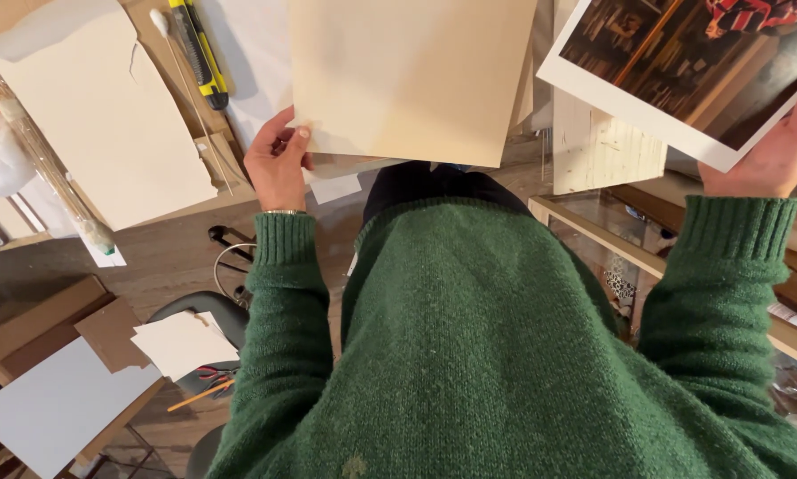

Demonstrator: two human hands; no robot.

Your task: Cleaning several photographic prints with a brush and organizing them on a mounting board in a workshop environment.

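Head view looks straight down over a green sweater [487, 355] filling the lower middle of the frame; the left hand [278, 164], left of centre, pinches the lower left corner of a large tan sheet of card [412, 75] that spans the top centre, thumb on top and fingers folded under its edge; the right hand [780, 151], at the right edge, holds a white-bordered photographic print [682, 62] in the upper right corner, fingers clamped on its lower edge, though most of them are hidden behind the print; the two sheets sit well apart. At upper left a pale torn sheet [106, 115] lies on a wooden table [168, 257], with a yellow and black utility knife [199, 49] just beside it; a pale wooden block [607, 151] stands below the print.
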